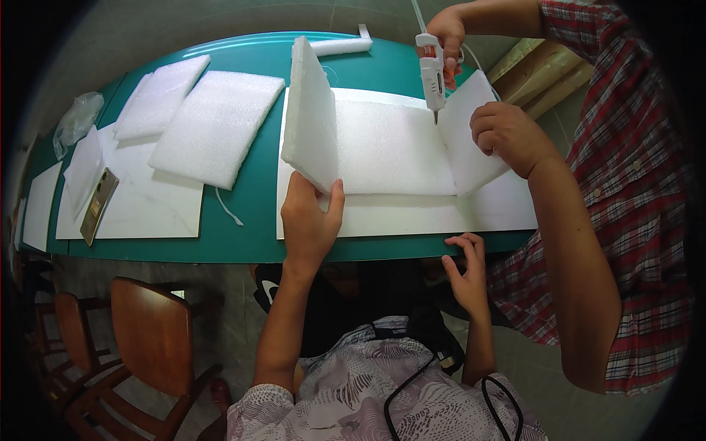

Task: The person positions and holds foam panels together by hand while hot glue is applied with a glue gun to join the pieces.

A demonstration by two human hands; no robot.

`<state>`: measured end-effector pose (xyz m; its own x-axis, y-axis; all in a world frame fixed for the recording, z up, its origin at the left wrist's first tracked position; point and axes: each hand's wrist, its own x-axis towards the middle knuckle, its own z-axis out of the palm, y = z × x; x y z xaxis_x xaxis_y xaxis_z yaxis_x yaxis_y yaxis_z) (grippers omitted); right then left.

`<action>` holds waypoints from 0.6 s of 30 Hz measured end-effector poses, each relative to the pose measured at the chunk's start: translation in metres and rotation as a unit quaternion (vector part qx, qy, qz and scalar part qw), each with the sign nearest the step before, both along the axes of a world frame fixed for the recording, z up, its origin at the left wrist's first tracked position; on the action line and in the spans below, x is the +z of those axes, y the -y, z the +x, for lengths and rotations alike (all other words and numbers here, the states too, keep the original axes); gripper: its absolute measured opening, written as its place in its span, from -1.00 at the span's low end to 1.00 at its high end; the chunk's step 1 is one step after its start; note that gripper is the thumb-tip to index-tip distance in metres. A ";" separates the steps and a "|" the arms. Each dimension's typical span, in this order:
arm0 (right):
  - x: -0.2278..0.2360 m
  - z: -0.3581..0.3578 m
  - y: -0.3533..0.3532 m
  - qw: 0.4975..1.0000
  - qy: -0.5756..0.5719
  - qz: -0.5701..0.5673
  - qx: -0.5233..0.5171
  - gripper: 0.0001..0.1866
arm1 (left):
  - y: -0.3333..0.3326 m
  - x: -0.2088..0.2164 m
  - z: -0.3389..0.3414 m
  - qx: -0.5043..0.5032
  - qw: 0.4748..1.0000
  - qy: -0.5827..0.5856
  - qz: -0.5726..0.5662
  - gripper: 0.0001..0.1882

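Observation:
My left hand (312, 224) grips the lower near edge of an upright white foam panel (312, 110), thumb on its right side. The panel stands at the left end of a flat white foam sheet (393, 151), which lies on a white board (382, 220). My right hand (468, 273) is at the table's front edge, holding nothing, fingers apart. A co-worker at the right holds a white hot glue gun (432, 73), nozzle down, over the flat sheet's right end. The co-worker's other hand (511, 136) holds a second foam panel (471, 140), tilted up at that end.
On the green table (254, 213), more foam sheets (220, 125) lie at the left on another white board (158, 220), with a phone (99, 206) and a clear plastic bag (77, 121). A foam strip (342, 46) lies at the back. Wooden chairs (152, 334) stand at the lower left.

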<state>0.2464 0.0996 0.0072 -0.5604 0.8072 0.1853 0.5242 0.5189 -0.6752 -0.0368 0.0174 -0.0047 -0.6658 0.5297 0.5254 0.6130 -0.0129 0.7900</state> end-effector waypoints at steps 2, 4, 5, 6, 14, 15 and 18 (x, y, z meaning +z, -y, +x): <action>-0.002 0.003 -0.001 1.000 -0.005 -0.009 -0.006 -0.72 | -0.004 0.000 0.002 -0.004 1.000 0.001 -0.001 -0.72; -0.004 0.002 -0.002 1.000 -0.001 -0.007 -0.004 -0.72 | -0.003 -0.002 0.001 0.000 1.000 0.002 -0.008 -0.72; -0.006 0.001 -0.003 1.000 0.002 -0.006 -0.003 -0.72 | -0.002 -0.003 0.000 0.002 1.000 0.000 -0.010 -0.72; -0.007 0.000 -0.003 1.000 0.000 -0.007 -0.001 -0.72 | -0.001 -0.004 0.000 0.003 1.000 -0.001 -0.011 -0.73; -0.016 -0.003 -0.004 1.000 -0.014 -0.019 0.000 -0.71 | -0.002 -0.007 -0.002 0.003 1.000 -0.004 -0.012 -0.72; -0.017 -0.003 -0.005 1.000 -0.015 -0.020 0.000 -0.71 | -0.002 -0.007 -0.002 0.005 1.000 -0.009 -0.017 -0.72; -0.018 -0.002 -0.004 1.000 -0.016 -0.023 -0.005 -0.71 | -0.001 -0.008 -0.002 0.006 1.000 -0.010 -0.022 -0.71</action>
<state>0.2440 0.1034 -0.0107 -0.5471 0.8205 0.1658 0.5064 0.4822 -0.7149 -0.0388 0.0188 -0.0131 -0.6612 0.5447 0.5159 0.6292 0.0280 0.7768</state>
